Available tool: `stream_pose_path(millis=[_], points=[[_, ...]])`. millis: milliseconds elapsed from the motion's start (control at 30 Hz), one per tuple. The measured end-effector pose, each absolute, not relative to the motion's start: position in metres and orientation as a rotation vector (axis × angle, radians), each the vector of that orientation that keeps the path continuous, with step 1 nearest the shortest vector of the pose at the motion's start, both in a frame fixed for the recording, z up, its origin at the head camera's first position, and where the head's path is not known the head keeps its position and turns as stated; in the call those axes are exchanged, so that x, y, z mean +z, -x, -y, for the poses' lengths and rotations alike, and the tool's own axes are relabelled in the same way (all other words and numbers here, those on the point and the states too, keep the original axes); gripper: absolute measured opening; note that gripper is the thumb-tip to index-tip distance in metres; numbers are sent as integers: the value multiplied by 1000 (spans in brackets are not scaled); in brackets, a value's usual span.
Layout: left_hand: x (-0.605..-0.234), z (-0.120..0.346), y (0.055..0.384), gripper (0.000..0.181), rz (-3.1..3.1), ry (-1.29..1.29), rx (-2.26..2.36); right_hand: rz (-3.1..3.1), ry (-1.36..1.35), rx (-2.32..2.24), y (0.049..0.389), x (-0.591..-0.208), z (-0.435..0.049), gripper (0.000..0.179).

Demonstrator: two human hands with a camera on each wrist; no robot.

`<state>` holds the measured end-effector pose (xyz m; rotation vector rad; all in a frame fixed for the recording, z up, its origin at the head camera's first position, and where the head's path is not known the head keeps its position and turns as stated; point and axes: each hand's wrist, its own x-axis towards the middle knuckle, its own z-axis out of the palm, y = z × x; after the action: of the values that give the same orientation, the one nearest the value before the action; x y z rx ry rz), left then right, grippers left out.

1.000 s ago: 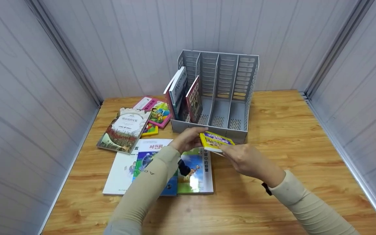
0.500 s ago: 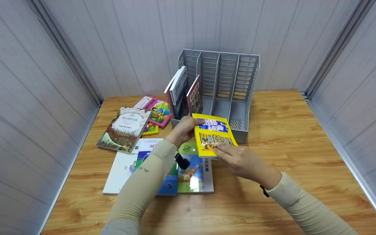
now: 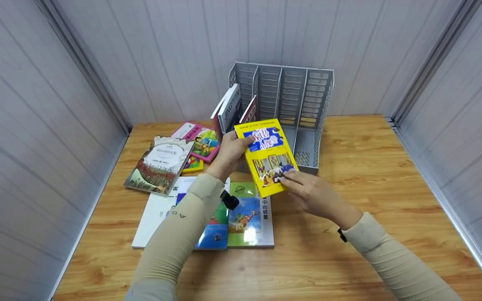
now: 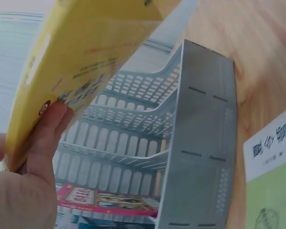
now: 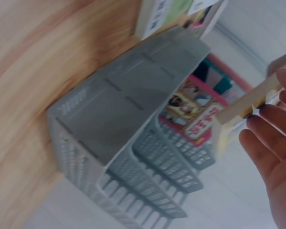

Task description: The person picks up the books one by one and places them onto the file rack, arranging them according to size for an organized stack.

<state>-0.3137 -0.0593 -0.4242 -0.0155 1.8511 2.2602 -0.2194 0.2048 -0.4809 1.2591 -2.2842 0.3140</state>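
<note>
A yellow book [image 3: 268,155] with a blue title patch is held up in front of the grey file rack [image 3: 313,125], cover towards the head camera. My left hand [image 3: 229,154] grips its upper left edge, thumb on the cover. At the lower right, my right hand [image 3: 320,192] pinches the book between thumb and fingers. The left wrist view shows the yellow book [image 4: 86,52] tilted above the rack [image 4: 205,138]. In the right wrist view, fingers [image 5: 276,133] lie against the book's edge. The book hides part of the rack's front.
Thin books [image 3: 228,109] stand in the rack's leftmost slot, with a red book [image 3: 248,110] in the slot beside it. A landscape-covered book [image 3: 159,165] and a pink book [image 3: 201,142] lie left. Large flat books, including a green-and-blue one [image 3: 245,217], lie in front.
The yellow book has been raised and turned from nearly edge-on, so its cover now faces the head camera. Both hands keep hold of it; the left hand has moved up and slightly left.
</note>
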Motion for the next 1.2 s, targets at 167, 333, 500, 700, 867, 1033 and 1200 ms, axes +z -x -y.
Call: stream_pose_path(millis=[167, 333, 500, 700, 867, 1033, 1200], points=[[-415, 60, 311, 29, -2052, -108, 2291, 2327, -1210, 305, 230, -487, -214, 47], [-406, 59, 308, 28, -2179, -232, 2391, 2381, -1153, 307, 242, -490, -221, 44], [-400, 57, 306, 30, -2303, -313, 2451, 2462, -1091, 309, 253, -492, -227, 42], [-395, 56, 309, 30, -2502, -360, 2447, 2545, -1025, 258, 266, -497, -233, 41], [-395, 55, 313, 29, -2560, -303, 2461, 2630, -964, 254, 277, -500, -235, 41], [-397, 53, 317, 32, -2575, -253, 2506, 2747, -882, 239, 288, -506, -235, 40], [-402, 48, 322, 33, -2616, -207, 2528, 2837, -849, 144, 296, -517, -232, 39]])
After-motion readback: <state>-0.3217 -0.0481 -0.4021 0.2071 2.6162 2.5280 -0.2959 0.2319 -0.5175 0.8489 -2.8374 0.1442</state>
